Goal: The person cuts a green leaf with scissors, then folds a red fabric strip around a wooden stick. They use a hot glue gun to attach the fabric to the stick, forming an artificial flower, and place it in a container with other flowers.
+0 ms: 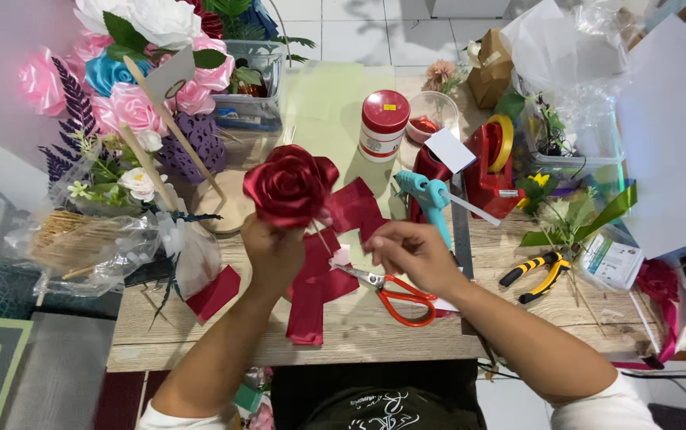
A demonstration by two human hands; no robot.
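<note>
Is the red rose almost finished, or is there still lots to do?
The red ribbon rose already looks full, with many petals wrapped round. The left hand holds it up from below; the right hand pinches something small beside it, too small to tell. Cut red ribbon pieces lie unused beside the scissors, so it probably isn't finished yet.

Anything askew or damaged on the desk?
Nothing damaged or spilled. The left hand holds up a red ribbon rose; the right hand pinches something small above loose red ribbon pieces and scissors. Cluttered, that's all.

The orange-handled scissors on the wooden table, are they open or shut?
Shut, or nearly so: the orange-handled scissors lie flat on the wooden table, their metal blades together in a single point.
</note>
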